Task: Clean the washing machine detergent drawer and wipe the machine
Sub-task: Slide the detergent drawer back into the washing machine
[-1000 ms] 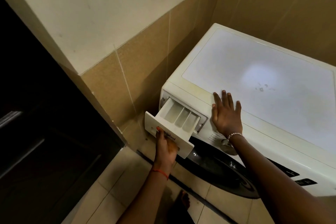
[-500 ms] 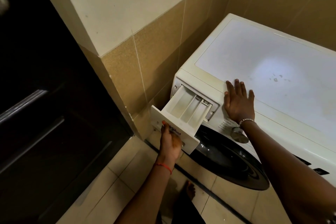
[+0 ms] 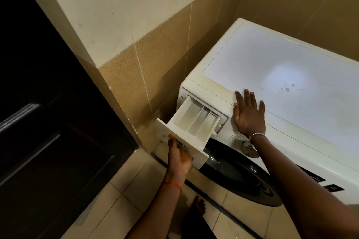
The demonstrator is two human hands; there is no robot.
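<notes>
Underneath, left hand point(image 3: 179, 159) hides fingers beneath detergent drawer point(image 3: 194, 120) front.

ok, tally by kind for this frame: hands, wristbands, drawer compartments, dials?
Hands: 2 (left hand grips the detergent drawer; right hand lies flat on the washing machine)
Wristbands: 2 (red thread, silver bracelet)
Drawer compartments: 3
Dial: 1
Total: 8
</notes>
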